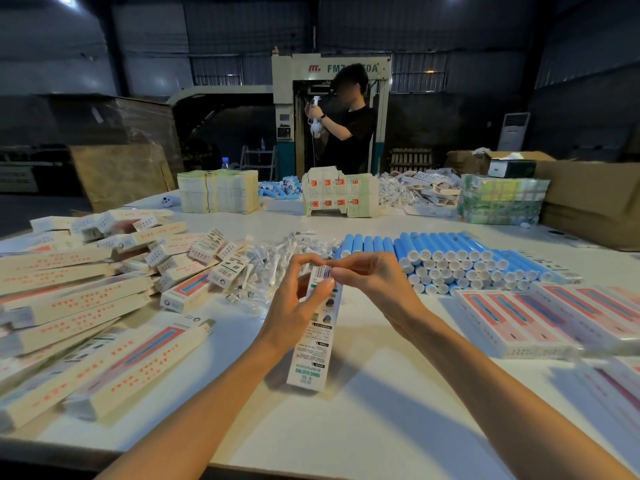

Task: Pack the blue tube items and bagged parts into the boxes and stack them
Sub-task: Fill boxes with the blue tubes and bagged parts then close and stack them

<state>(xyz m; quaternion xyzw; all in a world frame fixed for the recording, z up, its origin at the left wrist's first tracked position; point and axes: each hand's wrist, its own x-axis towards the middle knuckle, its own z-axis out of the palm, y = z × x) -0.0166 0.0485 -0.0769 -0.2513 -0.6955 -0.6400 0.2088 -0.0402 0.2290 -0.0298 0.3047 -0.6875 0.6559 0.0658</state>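
A long white printed box [313, 351] stands tilted above the white table [363, 420] in the middle of the view. My left hand [294, 303] grips its upper part, thumb across the front. My right hand [370, 282] pinches the flap at the box's far end. Behind my hands lies a heap of clear bagged parts [277, 258]. To the right, blue tubes with white caps [446, 258] lie stacked in rows.
Loose boxes [86, 292] are piled on the left. Neat rows of boxes [540, 317] lie at the right. Flat carton stacks [218, 190] and a wrapped bundle [502, 199] line the far edge. A person [346, 126] stands beyond the table.
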